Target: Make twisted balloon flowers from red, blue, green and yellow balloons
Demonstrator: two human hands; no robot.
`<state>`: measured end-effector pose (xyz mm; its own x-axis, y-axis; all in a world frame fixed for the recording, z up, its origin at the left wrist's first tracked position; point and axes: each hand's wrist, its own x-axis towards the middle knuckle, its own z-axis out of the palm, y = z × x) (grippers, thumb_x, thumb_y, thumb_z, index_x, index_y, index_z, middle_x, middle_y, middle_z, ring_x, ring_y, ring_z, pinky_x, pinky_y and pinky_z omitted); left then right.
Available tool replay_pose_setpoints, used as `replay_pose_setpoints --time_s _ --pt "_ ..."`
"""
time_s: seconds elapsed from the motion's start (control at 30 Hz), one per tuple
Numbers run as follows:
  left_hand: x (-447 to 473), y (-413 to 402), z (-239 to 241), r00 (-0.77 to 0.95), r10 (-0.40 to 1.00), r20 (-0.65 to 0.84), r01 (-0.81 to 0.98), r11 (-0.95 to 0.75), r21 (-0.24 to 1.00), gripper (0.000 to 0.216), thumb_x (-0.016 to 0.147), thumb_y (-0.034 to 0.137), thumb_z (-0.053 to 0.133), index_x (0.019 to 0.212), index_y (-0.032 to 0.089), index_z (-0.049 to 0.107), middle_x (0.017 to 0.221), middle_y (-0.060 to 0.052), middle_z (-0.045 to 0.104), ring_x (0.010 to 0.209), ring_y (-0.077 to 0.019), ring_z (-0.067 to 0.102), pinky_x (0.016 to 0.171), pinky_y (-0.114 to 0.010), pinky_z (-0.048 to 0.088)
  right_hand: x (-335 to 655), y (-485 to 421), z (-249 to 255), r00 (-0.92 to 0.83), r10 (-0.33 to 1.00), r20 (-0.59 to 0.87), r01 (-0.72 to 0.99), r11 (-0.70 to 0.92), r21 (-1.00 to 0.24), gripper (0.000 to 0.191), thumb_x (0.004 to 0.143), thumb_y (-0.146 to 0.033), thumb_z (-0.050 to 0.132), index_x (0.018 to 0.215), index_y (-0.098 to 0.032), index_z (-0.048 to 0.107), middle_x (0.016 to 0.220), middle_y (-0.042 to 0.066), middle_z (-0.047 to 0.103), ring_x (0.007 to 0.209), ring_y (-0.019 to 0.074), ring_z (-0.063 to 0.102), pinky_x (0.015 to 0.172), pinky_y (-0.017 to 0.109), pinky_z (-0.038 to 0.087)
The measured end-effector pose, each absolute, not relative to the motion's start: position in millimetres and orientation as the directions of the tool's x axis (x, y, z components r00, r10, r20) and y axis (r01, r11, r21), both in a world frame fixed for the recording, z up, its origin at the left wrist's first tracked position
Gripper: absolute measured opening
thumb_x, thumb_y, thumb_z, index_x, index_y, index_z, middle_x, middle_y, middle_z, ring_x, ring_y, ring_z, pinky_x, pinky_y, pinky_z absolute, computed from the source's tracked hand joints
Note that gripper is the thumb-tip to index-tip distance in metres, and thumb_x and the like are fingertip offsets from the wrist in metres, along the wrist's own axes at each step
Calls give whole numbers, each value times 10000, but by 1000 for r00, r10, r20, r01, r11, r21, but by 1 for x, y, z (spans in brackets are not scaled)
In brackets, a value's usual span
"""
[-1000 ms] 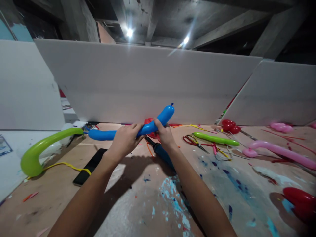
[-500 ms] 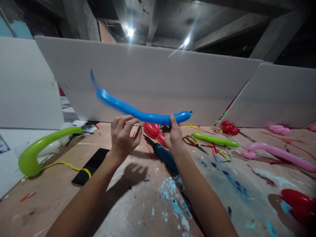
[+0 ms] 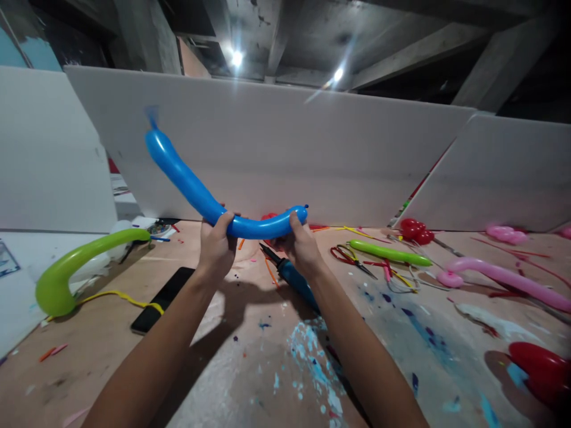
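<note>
A long blue modelling balloon (image 3: 185,180) is held up in front of me, bent in a shallow curve. My left hand (image 3: 217,246) grips it near the middle, thumb in front and fingers behind. My right hand (image 3: 300,245) is closed on its right end, just beside the small knot. The balloon's upper left end rises toward the white panel, with a thin uninflated tip blurred by motion. Below my right hand lies a blue hand pump (image 3: 297,282) with a black nozzle. A red balloon (image 3: 269,216) is mostly hidden behind the blue one.
On the left are a green balloon (image 3: 56,291), a black phone (image 3: 163,300) and a yellow uninflated balloon (image 3: 118,293). To the right lie scissors (image 3: 357,261), a slim green balloon (image 3: 390,252), a pink balloon (image 3: 513,277) and red balloons (image 3: 539,365). White panels (image 3: 285,142) stand behind.
My left hand has closed round the balloon's middle. My right hand has shifted slightly left and sits nearer the knot. The balloon has moved left and bends more sharply, its left end higher.
</note>
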<state>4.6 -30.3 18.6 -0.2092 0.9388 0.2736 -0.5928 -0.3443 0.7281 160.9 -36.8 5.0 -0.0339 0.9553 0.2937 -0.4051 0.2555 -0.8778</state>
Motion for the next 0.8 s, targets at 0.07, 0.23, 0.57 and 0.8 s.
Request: replay_pose_setpoints --time_s 0.07,0.23,0.57,0.8 --pt "4 -31 20 -213 937 276 -582 -348 735 415 725 274 684 1041 231 418 757 53 594 707 -121 637 739 -289 530 162 -41 7 -76 940 332 -350 287 -892 465 768 -632 614 918 -256 385 586 -68 560 474 133 570 421 219 387" --pt "13 -43 19 2 932 362 -572 -296 765 454 723 320 705 1072 208 436 699 62 564 588 -97 576 636 -258 500 162 -50 7 -123 930 347 -164 326 -931 426 764 -590 640 912 -249 433 594 -76 523 417 91 465 401 201 339" --pt "24 -49 7 -41 929 368 -452 -346 822 371 726 359 735 988 150 578 743 20 600 671 -104 582 675 -231 474 172 -66 9 -326 821 469 146 533 -833 279 838 -392 623 1044 -224 537 951 10 580 847 162 558 766 284 471" --pt "22 -52 6 104 911 398 -396 -330 857 389 761 380 703 1055 137 626 1003 -80 675 896 -186 642 810 -286 495 166 -68 -1 -348 820 454 284 553 -783 442 872 -397 560 1244 -232 388 1115 70 573 958 217 586 844 370 468"
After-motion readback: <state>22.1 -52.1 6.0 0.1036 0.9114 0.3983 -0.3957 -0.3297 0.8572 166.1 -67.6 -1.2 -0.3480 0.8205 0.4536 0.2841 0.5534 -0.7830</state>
